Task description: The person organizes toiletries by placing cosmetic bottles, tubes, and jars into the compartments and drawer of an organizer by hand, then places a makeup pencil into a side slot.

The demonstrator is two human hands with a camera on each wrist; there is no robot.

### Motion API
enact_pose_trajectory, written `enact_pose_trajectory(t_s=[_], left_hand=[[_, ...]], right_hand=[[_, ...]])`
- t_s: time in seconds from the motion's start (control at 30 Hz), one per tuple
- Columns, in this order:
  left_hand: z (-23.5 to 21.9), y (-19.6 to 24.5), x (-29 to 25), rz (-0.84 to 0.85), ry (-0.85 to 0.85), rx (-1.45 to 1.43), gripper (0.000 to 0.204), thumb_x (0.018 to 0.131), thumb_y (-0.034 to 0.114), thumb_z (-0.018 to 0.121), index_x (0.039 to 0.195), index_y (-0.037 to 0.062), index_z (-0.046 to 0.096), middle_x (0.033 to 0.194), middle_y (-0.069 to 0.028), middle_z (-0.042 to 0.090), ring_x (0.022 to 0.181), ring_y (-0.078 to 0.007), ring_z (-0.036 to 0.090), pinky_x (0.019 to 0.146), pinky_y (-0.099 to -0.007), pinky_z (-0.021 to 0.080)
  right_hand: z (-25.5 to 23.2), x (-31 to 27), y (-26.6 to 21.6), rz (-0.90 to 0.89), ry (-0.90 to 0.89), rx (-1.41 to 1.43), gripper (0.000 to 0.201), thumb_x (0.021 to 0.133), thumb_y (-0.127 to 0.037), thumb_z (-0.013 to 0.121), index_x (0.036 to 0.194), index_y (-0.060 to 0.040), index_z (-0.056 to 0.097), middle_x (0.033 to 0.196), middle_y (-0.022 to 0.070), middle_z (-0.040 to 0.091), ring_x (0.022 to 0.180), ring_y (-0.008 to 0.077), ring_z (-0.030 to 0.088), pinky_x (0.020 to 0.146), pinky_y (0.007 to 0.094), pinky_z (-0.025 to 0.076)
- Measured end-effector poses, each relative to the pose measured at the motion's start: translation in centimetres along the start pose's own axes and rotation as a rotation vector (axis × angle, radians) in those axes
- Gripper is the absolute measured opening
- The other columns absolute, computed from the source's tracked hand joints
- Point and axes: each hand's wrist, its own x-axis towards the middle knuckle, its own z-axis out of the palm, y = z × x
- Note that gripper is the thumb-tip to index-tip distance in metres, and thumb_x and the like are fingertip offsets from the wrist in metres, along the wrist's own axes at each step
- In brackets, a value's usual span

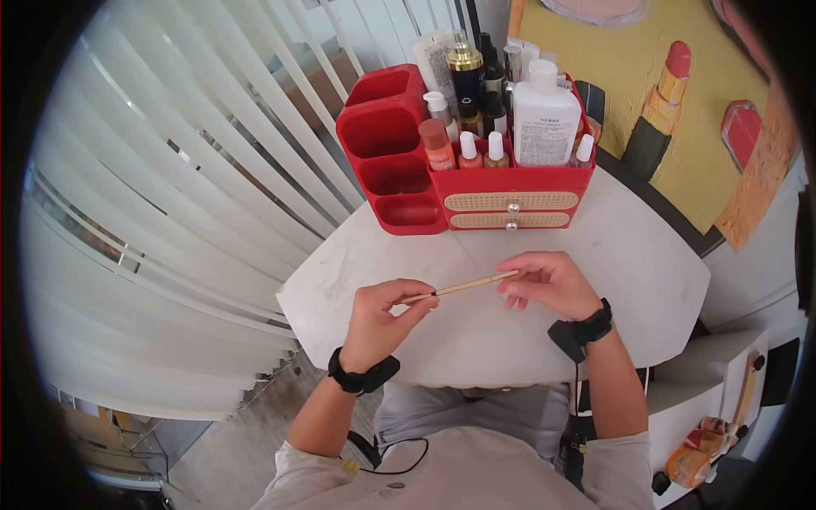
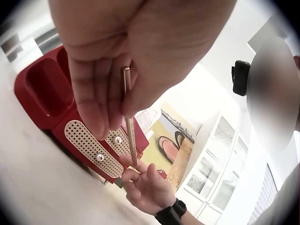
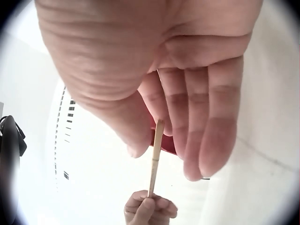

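Note:
A thin gold stick-like item (image 1: 467,286) (image 2: 131,143) (image 3: 154,168) is held over the white table, slanting slightly up to the right in the head view. Its left part is pinched between thumb and fingers of my left hand (image 1: 381,316) (image 2: 140,47) (image 3: 147,209). At the other end is my right hand (image 1: 557,287) (image 2: 152,187) (image 3: 154,51), fingers extended and slightly bent. In the right wrist view that tip overlaps the index finger, with the thumb apart from it; whether it touches the finger cannot be told.
On the white table (image 1: 629,289) stands a red organizer (image 1: 518,180) with bottles, a tube and two small drawers at the back. White vertical blinds (image 1: 170,212) hang at left. Behind the table at right is a picture (image 1: 612,76) with a painted lipstick.

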Motion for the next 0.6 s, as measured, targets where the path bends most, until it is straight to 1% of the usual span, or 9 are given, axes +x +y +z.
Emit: enact_pose_trajectory(t_s=[0.07, 0.13, 0.2, 0.27, 0.37, 0.43, 0.5, 0.57, 0.6], left_hand=[[0.3, 0.2, -0.1, 0.004, 0.002, 0.007, 0.014, 0.09, -0.001, 0.078, 0.103, -0.003, 0.076, 0.092, -0.0103, 0.078, 0.083, -0.0149, 0.075, 0.075, -0.0262, 0.06], [0.5, 0.2, -0.2, 0.005, 0.004, 0.012, 0.015, 0.089, 0.0, 0.079, 0.104, -0.0021, 0.078, 0.093, -0.0111, 0.079, 0.083, -0.0153, 0.075, 0.075, -0.0263, 0.06], [0.8, 0.1, -0.3, 0.061, 0.001, 0.053, 0.017, 0.088, 0.0, 0.08, 0.105, -0.001, 0.079, 0.096, -0.0126, 0.08, 0.082, -0.0159, 0.076, 0.074, -0.0263, 0.06], [1.0, 0.1, -0.2, 0.091, -0.014, 0.07, 0.017, 0.088, 0.0, 0.079, 0.105, -0.0012, 0.079, 0.096, -0.0129, 0.08, 0.081, -0.0167, 0.076, 0.074, -0.0264, 0.06], [1.5, -0.2, 0.2, 0.149, -0.033, 0.096, 0.017, 0.088, 0.0, 0.079, 0.104, -0.0009, 0.079, 0.095, -0.0136, 0.08, 0.08, -0.0185, 0.076, 0.073, -0.0265, 0.06], [2.2, -0.5, 0.2, 0.158, -0.028, 0.105, 0.016, 0.088, 0.0, 0.079, 0.104, -0.0006, 0.079, 0.094, -0.0139, 0.079, 0.079, -0.0194, 0.076, 0.072, -0.0264, 0.059], [3.1, -0.8, -0.2, 0.153, -0.011, 0.118, 0.017, 0.087, 0.0, 0.08, 0.104, -0.0003, 0.079, 0.094, -0.0134, 0.08, 0.083, -0.0181, 0.077, 0.075, -0.0272, 0.059], [2.6, 0.0, -0.5, 0.13, 0.009, 0.183, 0.016, 0.087, 0.0, 0.08, 0.103, -0.0001, 0.079, 0.093, -0.0128, 0.08, 0.083, -0.0182, 0.077, 0.075, -0.0277, 0.059], [2.4, 0.4, -0.2, 0.146, 0.02, 0.245, 0.014, 0.088, 0.0, 0.079, 0.102, 0.0, 0.079, 0.093, -0.0123, 0.079, 0.083, -0.0184, 0.077, 0.074, -0.0282, 0.059]], right_hand=[[0.3, 0.5, 0.8, -0.018, 0.022, 0.004, 0.021, 0.096, 0.002, 0.069, 0.117, 0.0049, 0.072, 0.094, 0.0144, 0.077, 0.079, 0.0211, 0.077, 0.065, 0.0293, 0.062], [0.6, 0.2, 1.1, -0.027, 0.028, 0.027, 0.018, 0.096, 0.002, 0.07, 0.113, 0.0058, 0.074, 0.094, 0.0154, 0.077, 0.08, 0.0226, 0.077, 0.066, 0.0303, 0.062], [0.5, -0.2, 1.4, -0.03, 0.038, 0.048, 0.015, 0.096, 0.003, 0.07, 0.109, 0.0067, 0.075, 0.093, 0.0163, 0.077, 0.081, 0.024, 0.078, 0.066, 0.0313, 0.063], [0.5, -0.5, 1.6, -0.082, 0.043, 0.021, 0.014, 0.095, 0.003, 0.071, 0.107, 0.0071, 0.076, 0.092, 0.0172, 0.077, 0.081, 0.0254, 0.078, 0.066, 0.032, 0.064], [0.5, -0.6, 1.6, -0.119, 0.073, 0.024, 0.012, 0.095, 0.0, 0.073, 0.105, 0.0051, 0.077, 0.091, 0.0143, 0.078, 0.081, 0.0214, 0.078, 0.065, 0.0292, 0.064], [0.5, -0.6, 1.2, -0.129, 0.049, -0.003, 0.012, 0.095, 0.0, 0.073, 0.105, 0.0051, 0.077, 0.092, 0.0148, 0.078, 0.082, 0.0215, 0.078, 0.066, 0.0295, 0.064], [0.5, -0.4, 1.6, -0.128, 0.012, -0.017, 0.013, 0.095, 0.001, 0.073, 0.106, 0.0051, 0.077, 0.094, 0.0152, 0.078, 0.083, 0.0216, 0.078, 0.067, 0.0299, 0.064], [0.1, -0.1, 2.5, -0.113, 0.055, 0.004, 0.02, 0.094, 0.001, 0.074, 0.114, 0.0035, 0.074, 0.097, 0.0149, 0.078, 0.084, 0.0206, 0.078, 0.069, 0.0281, 0.062], [0.3, -0.2, 2.2, -0.098, 0.044, 0.011, 0.02, 0.094, 0.001, 0.074, 0.114, 0.0035, 0.074, 0.097, 0.0149, 0.078, 0.084, 0.0206, 0.078, 0.069, 0.0281, 0.062]])
